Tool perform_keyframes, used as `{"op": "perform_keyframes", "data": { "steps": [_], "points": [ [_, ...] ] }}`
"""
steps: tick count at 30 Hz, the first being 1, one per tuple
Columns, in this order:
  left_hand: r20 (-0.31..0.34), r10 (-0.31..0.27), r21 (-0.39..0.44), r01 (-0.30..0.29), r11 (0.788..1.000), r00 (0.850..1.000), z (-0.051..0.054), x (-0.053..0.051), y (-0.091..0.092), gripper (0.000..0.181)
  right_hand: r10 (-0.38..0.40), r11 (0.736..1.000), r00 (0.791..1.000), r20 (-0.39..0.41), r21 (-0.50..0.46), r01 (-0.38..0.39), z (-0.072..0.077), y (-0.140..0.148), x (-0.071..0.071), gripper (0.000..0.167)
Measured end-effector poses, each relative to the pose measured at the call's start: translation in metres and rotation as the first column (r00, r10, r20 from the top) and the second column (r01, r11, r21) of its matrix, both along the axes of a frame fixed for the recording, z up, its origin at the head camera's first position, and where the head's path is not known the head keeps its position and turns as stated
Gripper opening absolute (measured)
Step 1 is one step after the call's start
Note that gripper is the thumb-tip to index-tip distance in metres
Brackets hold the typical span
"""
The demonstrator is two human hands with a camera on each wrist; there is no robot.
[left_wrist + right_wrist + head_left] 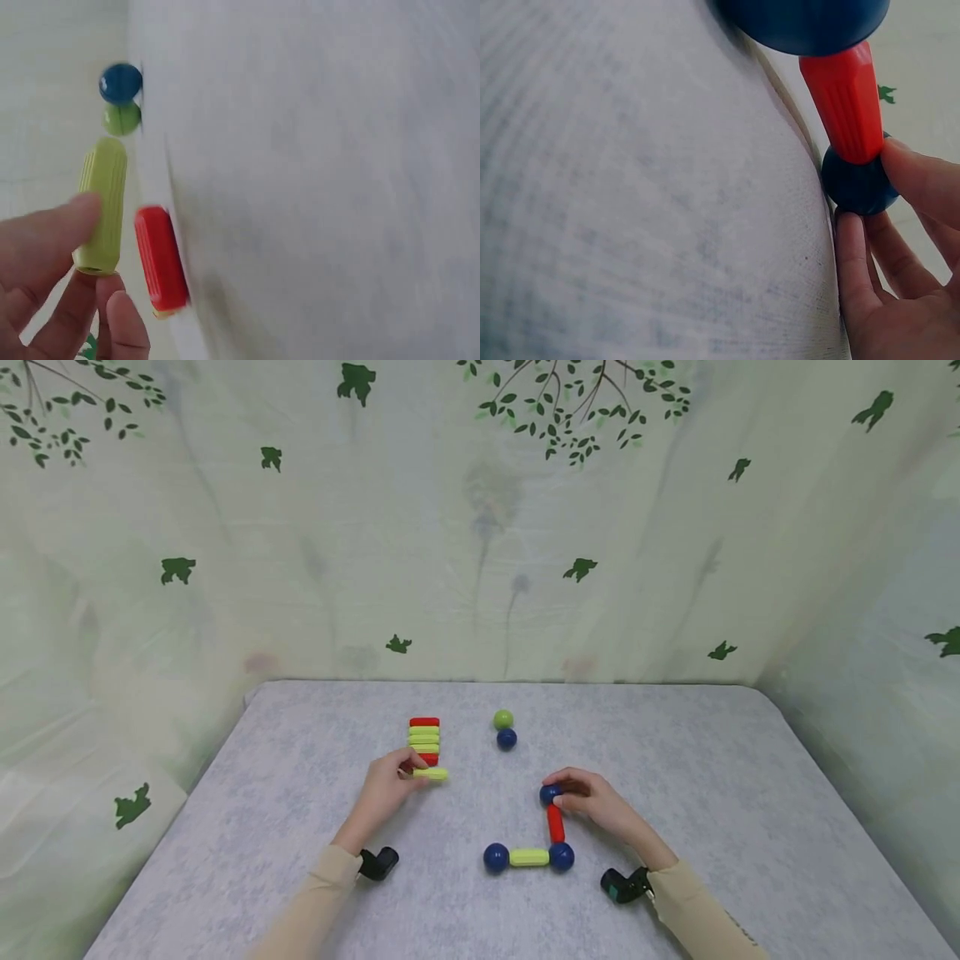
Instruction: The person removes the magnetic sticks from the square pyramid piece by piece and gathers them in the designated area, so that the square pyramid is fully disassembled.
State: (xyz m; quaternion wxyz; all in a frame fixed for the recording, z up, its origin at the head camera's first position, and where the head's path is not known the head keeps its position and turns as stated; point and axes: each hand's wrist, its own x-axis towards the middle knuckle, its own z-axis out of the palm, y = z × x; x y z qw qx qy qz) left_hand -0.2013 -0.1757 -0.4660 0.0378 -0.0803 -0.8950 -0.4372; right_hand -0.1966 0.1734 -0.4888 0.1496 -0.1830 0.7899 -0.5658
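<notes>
Right hand (588, 797) grips joined three-ball assembly (561, 857), lower centre; left hand (390, 782) pinches yellow rod (435, 774); rod row (424, 740), two balls (507, 740) lie unjoined.

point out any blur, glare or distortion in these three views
Head view: soft, even light, left sleeve slightly blurred; left wrist view: tablecloth texture smeared, small glint on the blue ball; right wrist view: red stick fairly crisp, tablecloth edge looks curved, possibly lens distortion.
</notes>
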Motion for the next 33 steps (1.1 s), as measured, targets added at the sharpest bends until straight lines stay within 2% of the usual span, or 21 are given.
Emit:
{"op": "perform_keyframes", "data": {
  "steps": [3,7,12,15,17,18,20,21,22,23,25,26,28,29,30,31,33],
  "points": [
    [-0.013,0.054,-0.025,-0.054,0.998,0.998,-0.002,-0.006,-0.008,0.016,-0.003,1.000,1.000,0.003,-0.003,0.003,0.000,0.001,0.000,0.029],
    [-0.011,0.082,-0.090,-0.083,0.992,0.997,-0.005,-0.014,-0.012,0.016,-0.003,1.000,1.000,0.006,0.002,0.003,0.001,0.000,-0.001,0.029],
    [-0.020,0.069,-0.194,-0.072,0.978,0.997,-0.004,-0.022,-0.011,0.018,-0.002,1.000,1.000,0.009,0.002,0.002,0.001,0.000,0.000,0.029],
    [-0.030,0.063,-0.212,-0.068,0.975,0.998,-0.002,-0.021,-0.009,0.018,-0.003,1.000,1.000,0.009,0.001,0.003,0.001,-0.001,0.000,0.028],
    [-0.038,0.035,-0.193,-0.042,0.980,0.999,0.000,-0.016,-0.006,0.018,-0.005,1.000,1.000,0.015,-0.001,0.005,0.002,-0.001,0.000,0.028],
    [-0.043,0.002,-0.176,-0.009,0.984,0.999,0.001,-0.013,-0.004,0.018,-0.004,1.000,1.000,0.014,-0.003,0.004,0.002,-0.001,0.001,0.028],
    [-0.053,-0.110,-0.141,0.102,0.985,0.992,0.003,-0.005,0.002,0.018,-0.002,1.000,1.000,0.012,-0.006,0.002,0.002,-0.001,0.001,0.028],
    [-0.046,-0.186,-0.118,0.179,0.977,0.982,0.004,-0.001,0.006,0.018,-0.001,1.000,1.000,0.012,-0.007,0.001,0.002,0.000,0.001,0.029],
    [-0.033,-0.268,-0.095,0.264,0.960,0.963,0.005,0.003,0.010,0.018,-0.001,1.000,1.000,0.012,-0.007,0.002,0.002,0.000,0.001,0.029],
    [-0.015,-0.354,-0.067,0.352,0.934,0.935,0.006,0.007,0.015,0.018,-0.001,1.000,1.000,0.012,-0.008,0.002,0.001,0.000,0.001,0.029],
    [0.047,-0.502,-0.011,0.503,0.864,0.863,0.007,0.016,0.026,0.020,-0.002,1.000,1.000,0.009,-0.005,0.002,0.001,0.000,0.000,0.029],
    [0.089,-0.556,0.016,0.557,0.830,0.826,0.008,0.020,0.032,0.022,-0.003,1.000,1.000,0.010,-0.004,0.003,0.001,0.000,0.000,0.028],
    [0.148,-0.640,0.044,0.642,0.766,0.754,0.008,0.028,0.044,0.025,-0.003,1.000,1.000,0.009,-0.002,0.003,0.000,0.000,0.000,0.028],
    [0.174,-0.669,0.042,0.673,0.739,0.723,0.008,0.031,0.049,0.027,-0.003,1.000,1.000,0.009,-0.001,0.003,0.000,0.000,0.000,0.028],
    [0.191,-0.689,0.027,0.698,0.716,0.699,0.008,0.034,0.054,0.028,-0.003,1.000,1.000,0.009,0.000,0.003,0.000,0.000,0.000,0.028],
    [0.201,-0.703,0.000,0.718,0.696,0.682,0.007,0.037,0.059,0.029,-0.003,1.000,1.000,0.008,0.000,0.003,0.000,0.000,0.000,0.028],
    [0.193,-0.717,-0.090,0.740,0.666,0.669,0.006,0.041,0.065,0.030,-0.001,1.000,1.000,0.010,-0.006,0.001,0.000,-0.001,0.000,0.028]
  ]
}}
